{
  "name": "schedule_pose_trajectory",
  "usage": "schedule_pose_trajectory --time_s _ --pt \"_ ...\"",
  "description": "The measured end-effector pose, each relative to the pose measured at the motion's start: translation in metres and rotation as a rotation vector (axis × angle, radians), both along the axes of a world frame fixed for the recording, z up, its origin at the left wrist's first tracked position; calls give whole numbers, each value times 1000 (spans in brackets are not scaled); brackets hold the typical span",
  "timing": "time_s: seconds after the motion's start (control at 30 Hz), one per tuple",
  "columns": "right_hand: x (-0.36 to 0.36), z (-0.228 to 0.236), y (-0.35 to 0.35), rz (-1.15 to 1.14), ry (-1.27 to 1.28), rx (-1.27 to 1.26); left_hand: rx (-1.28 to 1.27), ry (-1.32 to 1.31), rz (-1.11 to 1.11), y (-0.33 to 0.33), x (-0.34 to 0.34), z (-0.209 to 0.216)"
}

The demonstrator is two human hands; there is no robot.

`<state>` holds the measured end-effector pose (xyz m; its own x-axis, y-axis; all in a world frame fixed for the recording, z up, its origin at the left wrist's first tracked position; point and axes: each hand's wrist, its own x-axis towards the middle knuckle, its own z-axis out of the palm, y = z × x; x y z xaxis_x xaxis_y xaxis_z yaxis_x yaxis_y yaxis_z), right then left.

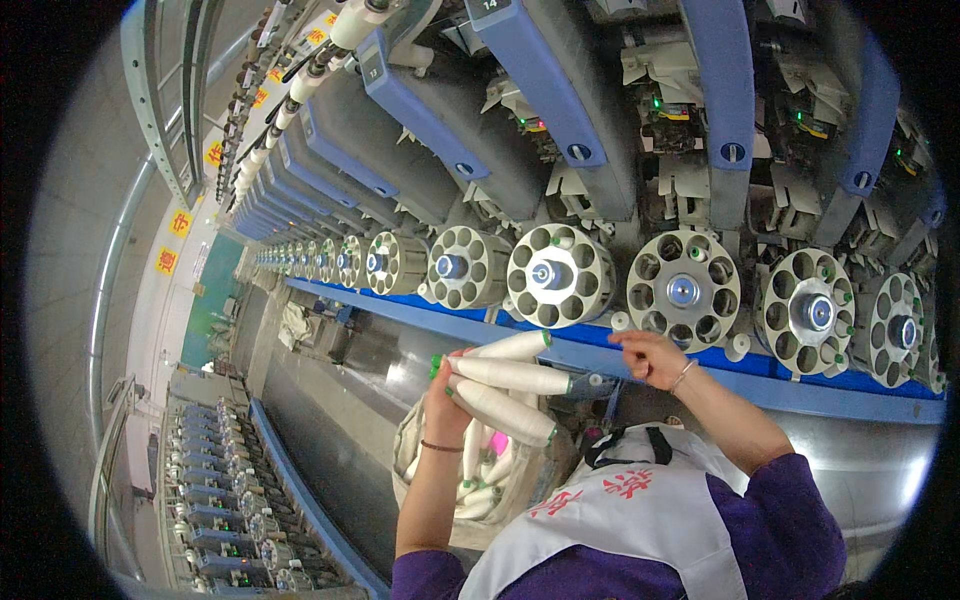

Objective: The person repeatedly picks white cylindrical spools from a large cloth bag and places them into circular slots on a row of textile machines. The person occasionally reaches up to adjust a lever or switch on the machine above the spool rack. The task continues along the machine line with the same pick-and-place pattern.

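My left hand (pixel 443 398) is closed around the ends of three white yarn bobbins (pixel 515 376) with green tips. They fan out to the right, in front of the row of winding machines. My right hand (pixel 652 360) is raised just below a round magazine (pixel 683 291) with a ring of holes, its fingers partly stretched and apart, and nothing shows in them. Left of that magazine is another round magazine (pixel 542 273), with a green-tipped bobbin in an upper hole. Below my left hand, a cloth bag (pixel 408 432) holds several more white bobbins (pixel 482 497).
A blue rail (pixel 590 352) runs along the machine front, under the magazines. Blue and grey winding units (pixel 420 110) stand in a long row behind. Another machine row (pixel 215 500) lies at lower left, across the aisle floor (pixel 300 400). A white apron (pixel 610 530) covers my front.
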<state>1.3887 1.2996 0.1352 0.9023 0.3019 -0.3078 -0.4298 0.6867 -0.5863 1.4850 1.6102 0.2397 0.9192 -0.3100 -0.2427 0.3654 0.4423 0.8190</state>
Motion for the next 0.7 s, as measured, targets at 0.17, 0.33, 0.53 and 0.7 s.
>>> schedule_pose_trajectory --time_s 0.17,0.33,0.53,0.7 --pt "5 -22 38 615 -15 501 -150 25 -144 -13 8 -11" --pt "-7 -33 76 267 -626 -1151 -158 43 -288 -9 19 -17" --pt "3 10 52 -16 -460 -463 -202 48 -399 7 28 -26" --pt "13 25 46 -221 -438 -1024 -157 51 -352 9 36 -37"
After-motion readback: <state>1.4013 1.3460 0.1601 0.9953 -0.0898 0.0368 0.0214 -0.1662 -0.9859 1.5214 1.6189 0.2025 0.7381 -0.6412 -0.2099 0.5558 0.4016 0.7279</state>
